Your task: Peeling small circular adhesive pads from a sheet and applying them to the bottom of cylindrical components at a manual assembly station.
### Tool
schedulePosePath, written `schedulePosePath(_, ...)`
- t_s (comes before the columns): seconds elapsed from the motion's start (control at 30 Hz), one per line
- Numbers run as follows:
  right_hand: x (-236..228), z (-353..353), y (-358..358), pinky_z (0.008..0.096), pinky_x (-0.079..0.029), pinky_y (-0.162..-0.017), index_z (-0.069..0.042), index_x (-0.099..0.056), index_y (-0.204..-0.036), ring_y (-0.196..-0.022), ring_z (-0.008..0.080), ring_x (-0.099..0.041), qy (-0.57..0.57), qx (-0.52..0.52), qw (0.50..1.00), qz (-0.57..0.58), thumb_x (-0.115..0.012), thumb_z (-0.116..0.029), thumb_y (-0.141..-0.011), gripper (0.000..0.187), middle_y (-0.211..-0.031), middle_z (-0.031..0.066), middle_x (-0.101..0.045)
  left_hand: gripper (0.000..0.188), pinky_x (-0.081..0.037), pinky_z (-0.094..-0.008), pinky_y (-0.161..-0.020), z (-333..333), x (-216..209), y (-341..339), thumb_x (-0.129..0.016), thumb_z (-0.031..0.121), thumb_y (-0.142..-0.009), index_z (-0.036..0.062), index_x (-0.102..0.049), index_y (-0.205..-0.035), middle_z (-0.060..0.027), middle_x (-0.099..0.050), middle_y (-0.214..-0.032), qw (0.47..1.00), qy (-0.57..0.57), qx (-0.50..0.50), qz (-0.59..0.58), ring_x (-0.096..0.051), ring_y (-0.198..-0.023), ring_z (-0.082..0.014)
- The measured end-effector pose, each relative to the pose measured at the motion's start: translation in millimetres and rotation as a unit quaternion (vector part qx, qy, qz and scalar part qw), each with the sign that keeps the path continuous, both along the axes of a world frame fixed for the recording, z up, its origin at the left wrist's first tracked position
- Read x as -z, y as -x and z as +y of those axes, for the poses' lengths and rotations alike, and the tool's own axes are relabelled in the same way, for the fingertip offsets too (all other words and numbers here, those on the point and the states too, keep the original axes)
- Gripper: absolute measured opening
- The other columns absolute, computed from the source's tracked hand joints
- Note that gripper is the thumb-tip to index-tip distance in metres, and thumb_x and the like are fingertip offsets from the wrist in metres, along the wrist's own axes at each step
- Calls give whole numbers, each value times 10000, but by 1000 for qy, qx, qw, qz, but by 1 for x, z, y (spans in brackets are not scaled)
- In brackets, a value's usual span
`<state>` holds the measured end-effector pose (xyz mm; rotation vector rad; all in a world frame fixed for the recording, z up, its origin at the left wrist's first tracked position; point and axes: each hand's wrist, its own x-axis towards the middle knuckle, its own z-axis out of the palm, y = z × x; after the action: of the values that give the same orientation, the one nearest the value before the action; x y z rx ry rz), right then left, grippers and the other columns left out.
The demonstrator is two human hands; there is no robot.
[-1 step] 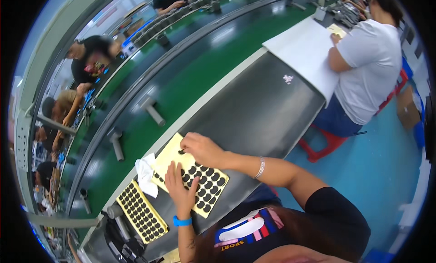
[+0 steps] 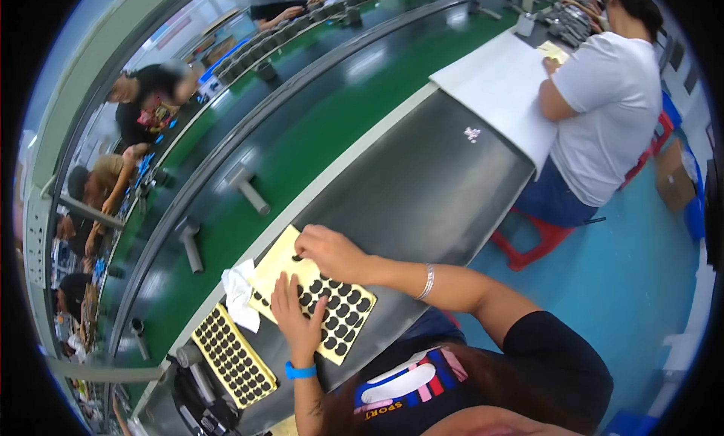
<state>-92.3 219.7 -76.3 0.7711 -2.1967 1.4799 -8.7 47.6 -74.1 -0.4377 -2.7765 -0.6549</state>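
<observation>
A yellow sheet (image 2: 354, 321) with rows of black rounded stickers lies on the dark bench in front of me. My left hand (image 2: 296, 315) rests flat on it, fingers spread, a blue band at the wrist. At the sheet's far part, where bare yellow backing shows, my right hand (image 2: 328, 251) is closed in a pinch. A small black sticker (image 2: 296, 259) shows at its fingertips; whether it is fully off the backing I cannot tell. To the left lies a stack of similar yellow sheets (image 2: 234, 357), full of black pieces.
Crumpled white tissue (image 2: 240, 294) sits between the sheets. Beyond the bench edge runs a green conveyor (image 2: 302, 146) carrying grey T-shaped parts (image 2: 249, 191). A dark handheld device (image 2: 200, 391) stands at lower left. A co-worker in white (image 2: 611, 97) sits at right by a white mat (image 2: 498, 89).
The whole view has shifted slightly. My left hand stays on the sheet, and my right hand, still pinching the black sticker, has moved marginally nearer to me.
</observation>
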Motion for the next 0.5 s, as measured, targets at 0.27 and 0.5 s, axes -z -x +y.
schedulePosePath(0.27, -5, 0, 0, 368, -479, -738, -29, -591, -906, -867, 275, -578, -10, 30, 999, -7, -578, -66, -883, 45, -907, 82, -559, 591, -212, -466, -1109, 0, -2, 0, -666, 261, -824, 6, -474, -1321, -170, -381, -1451, 1000, 0, 14, -2, -338, -1330, -354)
schedulePosePath(0.5, -7, 3, 5, 345, -499, -684, -18, -641, -931, -776, 270, -617, 30, 54, 998, -19, -578, -57, -885, 87, -890, 94, -599, 613, -187, -492, -1116, -8, -1, 4, -668, 262, -819, 3, -459, -1333, -179, -378, -1448, 999, -26, 21, -23, -315, -1351, -358)
